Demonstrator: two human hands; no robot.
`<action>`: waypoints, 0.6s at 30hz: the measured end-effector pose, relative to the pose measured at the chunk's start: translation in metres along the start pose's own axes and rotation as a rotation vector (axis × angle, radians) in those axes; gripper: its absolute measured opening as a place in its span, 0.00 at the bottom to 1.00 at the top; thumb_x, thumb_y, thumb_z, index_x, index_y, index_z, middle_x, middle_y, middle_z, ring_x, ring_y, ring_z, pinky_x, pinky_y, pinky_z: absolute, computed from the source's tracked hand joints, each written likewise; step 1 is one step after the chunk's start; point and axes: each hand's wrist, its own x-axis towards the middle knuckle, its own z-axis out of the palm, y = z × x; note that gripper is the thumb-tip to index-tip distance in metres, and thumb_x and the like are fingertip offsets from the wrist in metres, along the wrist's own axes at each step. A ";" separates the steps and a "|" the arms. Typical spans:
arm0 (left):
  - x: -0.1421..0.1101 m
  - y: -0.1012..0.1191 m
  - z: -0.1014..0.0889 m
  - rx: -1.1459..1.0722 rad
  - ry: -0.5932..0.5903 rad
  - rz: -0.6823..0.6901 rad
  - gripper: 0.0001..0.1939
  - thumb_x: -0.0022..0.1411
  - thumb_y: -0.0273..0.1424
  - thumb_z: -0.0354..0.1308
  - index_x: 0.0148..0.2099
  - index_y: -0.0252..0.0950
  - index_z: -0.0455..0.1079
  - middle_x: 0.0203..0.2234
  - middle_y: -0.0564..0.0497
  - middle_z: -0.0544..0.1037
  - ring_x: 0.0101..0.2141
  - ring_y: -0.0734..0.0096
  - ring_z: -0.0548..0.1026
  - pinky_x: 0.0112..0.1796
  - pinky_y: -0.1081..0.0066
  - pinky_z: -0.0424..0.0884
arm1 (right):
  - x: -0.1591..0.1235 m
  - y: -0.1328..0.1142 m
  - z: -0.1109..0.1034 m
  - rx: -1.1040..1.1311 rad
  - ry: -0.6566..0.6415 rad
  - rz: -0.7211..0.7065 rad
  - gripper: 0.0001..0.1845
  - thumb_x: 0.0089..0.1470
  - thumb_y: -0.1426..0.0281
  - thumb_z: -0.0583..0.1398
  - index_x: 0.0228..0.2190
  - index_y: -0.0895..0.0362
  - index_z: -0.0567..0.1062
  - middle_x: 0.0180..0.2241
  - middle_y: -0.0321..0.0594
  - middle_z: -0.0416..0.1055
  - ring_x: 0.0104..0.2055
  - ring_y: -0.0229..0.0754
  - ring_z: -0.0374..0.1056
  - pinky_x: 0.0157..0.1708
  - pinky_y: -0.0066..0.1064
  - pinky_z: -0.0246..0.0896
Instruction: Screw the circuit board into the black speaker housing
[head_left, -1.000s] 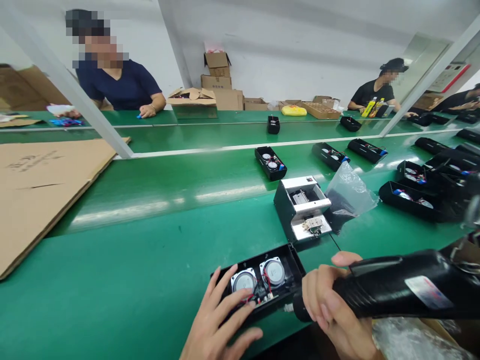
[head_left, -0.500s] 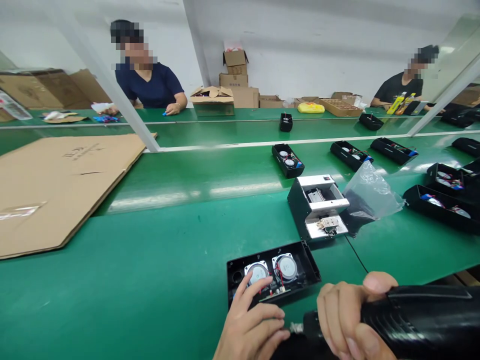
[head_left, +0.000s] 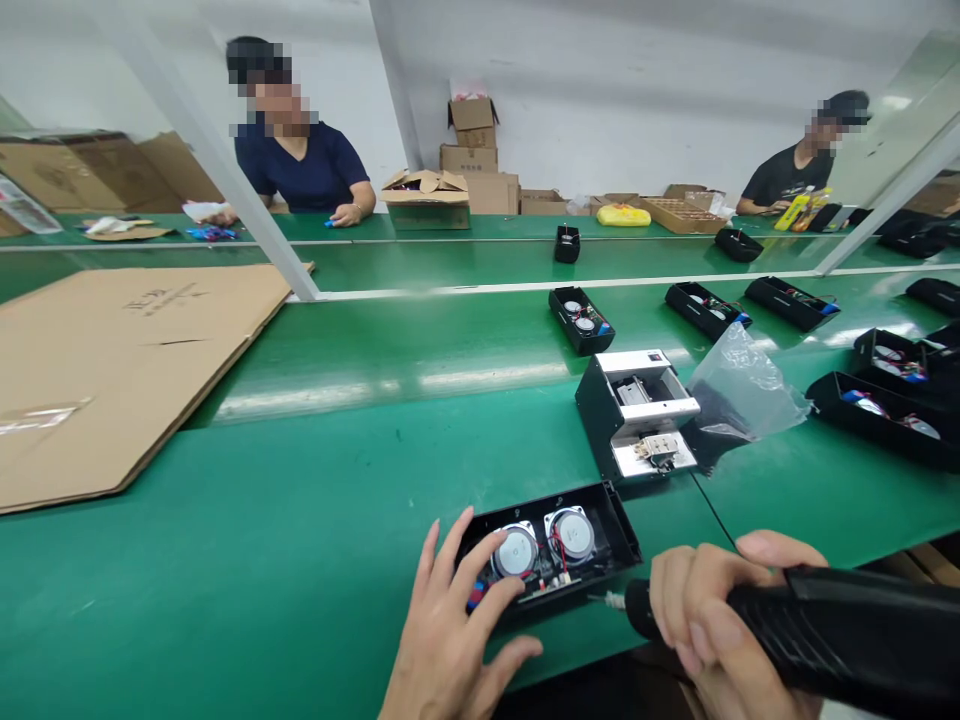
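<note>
An open black speaker case point(head_left: 551, 545) with two round silver speakers and red wires lies on the green belt near the front edge. My left hand point(head_left: 450, 640) rests on its left end, fingers spread over the left speaker. My right hand point(head_left: 712, 625) is wrapped round a black electric screwdriver point(head_left: 825, 630), whose tip points left at the case's near right corner.
A black and silver screw feeder box point(head_left: 637, 410) stands behind the case, with a clear plastic bag point(head_left: 742, 385) beside it. Several more black cases point(head_left: 877, 410) lie along the belt at right. Flat cardboard point(head_left: 120, 370) covers the left. Two people sit across the far belt.
My left hand has spread its fingers and shifted further onto the case. The screwdriver has risen slightly, its tip closer to the case's right corner. The view has barely moved since half a second ago.
</note>
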 end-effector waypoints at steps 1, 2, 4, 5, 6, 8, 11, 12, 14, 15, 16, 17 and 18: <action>-0.001 -0.003 -0.004 0.027 -0.032 0.032 0.09 0.68 0.35 0.66 0.50 0.42 0.76 0.61 0.44 0.78 0.73 0.43 0.61 0.72 0.36 0.54 | 0.002 0.002 -0.002 0.016 0.011 -0.022 0.18 0.69 0.65 0.65 0.57 0.39 0.70 0.18 0.28 0.62 0.15 0.39 0.57 0.16 0.35 0.55; -0.001 -0.006 -0.008 0.049 -0.061 0.068 0.10 0.68 0.33 0.66 0.51 0.41 0.75 0.62 0.43 0.76 0.74 0.44 0.60 0.72 0.37 0.54 | 0.004 0.005 -0.004 0.025 0.009 -0.033 0.18 0.70 0.66 0.65 0.57 0.40 0.70 0.20 0.28 0.63 0.17 0.39 0.58 0.17 0.35 0.56; -0.001 -0.010 -0.014 0.083 -0.089 0.114 0.11 0.68 0.33 0.67 0.50 0.38 0.74 0.64 0.39 0.74 0.74 0.44 0.58 0.73 0.40 0.54 | 0.007 0.011 -0.008 0.023 -0.019 -0.034 0.19 0.70 0.68 0.64 0.58 0.41 0.69 0.22 0.28 0.64 0.18 0.38 0.60 0.19 0.34 0.57; -0.001 -0.012 -0.015 0.097 -0.098 0.123 0.11 0.68 0.33 0.67 0.49 0.37 0.73 0.64 0.38 0.74 0.75 0.43 0.57 0.73 0.39 0.54 | 0.008 0.015 -0.011 0.024 -0.030 -0.042 0.20 0.70 0.68 0.64 0.59 0.41 0.69 0.22 0.28 0.65 0.18 0.38 0.60 0.20 0.34 0.57; 0.000 -0.012 -0.015 0.108 -0.106 0.124 0.11 0.68 0.34 0.67 0.49 0.37 0.73 0.64 0.37 0.73 0.75 0.42 0.55 0.73 0.38 0.53 | 0.009 0.019 -0.013 0.022 -0.042 -0.043 0.20 0.71 0.69 0.63 0.59 0.42 0.69 0.22 0.28 0.65 0.18 0.38 0.61 0.20 0.34 0.57; 0.001 -0.013 -0.014 0.119 -0.127 0.126 0.09 0.68 0.33 0.67 0.49 0.38 0.73 0.64 0.39 0.74 0.76 0.41 0.53 0.73 0.36 0.52 | 0.009 0.025 -0.015 0.021 -0.056 -0.034 0.19 0.71 0.70 0.62 0.59 0.43 0.68 0.23 0.27 0.66 0.18 0.38 0.61 0.21 0.33 0.58; 0.001 -0.014 -0.007 0.098 -0.076 0.089 0.10 0.69 0.30 0.65 0.51 0.39 0.73 0.64 0.40 0.74 0.74 0.43 0.58 0.72 0.37 0.57 | 0.010 0.034 -0.014 0.041 -0.080 -0.036 0.20 0.71 0.71 0.62 0.59 0.44 0.67 0.23 0.27 0.66 0.20 0.37 0.63 0.22 0.32 0.59; 0.001 -0.015 -0.005 0.086 -0.048 0.067 0.12 0.70 0.30 0.65 0.53 0.38 0.72 0.64 0.39 0.74 0.73 0.44 0.62 0.71 0.38 0.59 | 0.010 0.036 -0.014 0.049 -0.092 -0.039 0.20 0.71 0.72 0.62 0.59 0.45 0.67 0.24 0.27 0.66 0.20 0.36 0.63 0.22 0.31 0.59; -0.001 -0.018 0.001 0.065 -0.027 0.050 0.15 0.68 0.30 0.65 0.56 0.36 0.71 0.63 0.37 0.75 0.70 0.43 0.67 0.69 0.38 0.64 | 0.011 0.039 -0.011 0.056 -0.113 -0.030 0.20 0.71 0.72 0.62 0.59 0.45 0.66 0.25 0.27 0.66 0.20 0.35 0.62 0.21 0.29 0.59; -0.002 -0.021 0.004 0.058 -0.044 0.054 0.16 0.67 0.30 0.66 0.56 0.37 0.72 0.62 0.37 0.76 0.69 0.42 0.68 0.67 0.36 0.65 | 0.011 0.041 -0.010 0.053 -0.116 -0.020 0.19 0.72 0.72 0.62 0.59 0.45 0.66 0.25 0.27 0.66 0.20 0.34 0.62 0.21 0.28 0.59; -0.003 -0.023 0.006 0.055 -0.070 0.053 0.16 0.65 0.31 0.68 0.54 0.38 0.73 0.61 0.38 0.77 0.69 0.39 0.68 0.66 0.34 0.66 | 0.011 0.042 -0.009 0.049 -0.114 -0.010 0.18 0.72 0.71 0.62 0.58 0.45 0.66 0.25 0.26 0.66 0.20 0.34 0.62 0.21 0.28 0.59; -0.004 -0.026 0.008 0.051 -0.094 0.045 0.15 0.62 0.31 0.69 0.51 0.39 0.74 0.61 0.39 0.77 0.69 0.35 0.67 0.65 0.31 0.66 | 0.011 0.042 -0.008 0.042 -0.111 -0.003 0.18 0.72 0.71 0.62 0.58 0.45 0.66 0.24 0.26 0.66 0.20 0.34 0.62 0.21 0.28 0.60; -0.005 -0.029 0.010 0.043 -0.113 0.034 0.13 0.60 0.31 0.70 0.48 0.40 0.75 0.62 0.40 0.77 0.69 0.32 0.66 0.64 0.28 0.66 | 0.010 0.043 -0.007 0.032 -0.106 0.002 0.17 0.72 0.70 0.62 0.58 0.45 0.66 0.24 0.26 0.66 0.20 0.34 0.62 0.21 0.28 0.60</action>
